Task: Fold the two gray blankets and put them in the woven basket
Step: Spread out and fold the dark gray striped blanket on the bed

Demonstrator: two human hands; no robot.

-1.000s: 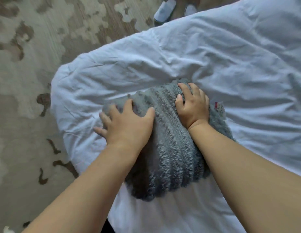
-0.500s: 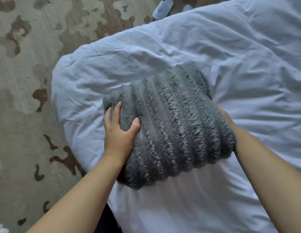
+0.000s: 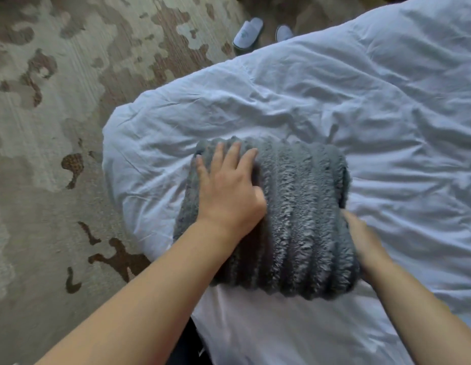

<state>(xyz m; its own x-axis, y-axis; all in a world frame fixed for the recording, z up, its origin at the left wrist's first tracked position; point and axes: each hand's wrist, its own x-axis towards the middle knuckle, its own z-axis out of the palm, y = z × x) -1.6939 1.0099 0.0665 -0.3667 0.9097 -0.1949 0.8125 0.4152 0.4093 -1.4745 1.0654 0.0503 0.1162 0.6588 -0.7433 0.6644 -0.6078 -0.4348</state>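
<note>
One gray ribbed fleece blanket lies folded into a thick bundle on the white duvet, near the bed's corner. My left hand rests flat on the bundle's left part, fingers spread and pressing into the pile. My right hand is blurred at the bundle's lower right edge, and its fingers are hidden under the fold. I see no second blanket and no woven basket in this view.
The bed's rounded corner drops off to the left onto a patterned beige and brown carpet. Two white slippers stand on the floor beyond the bed's far edge. Rumpled white duvet stretches away to the right.
The bundle was turned over, ribbed side up, and settled flat. My left hand slid from its left edge onto its top. My right hand went from the top to beneath the right side.
</note>
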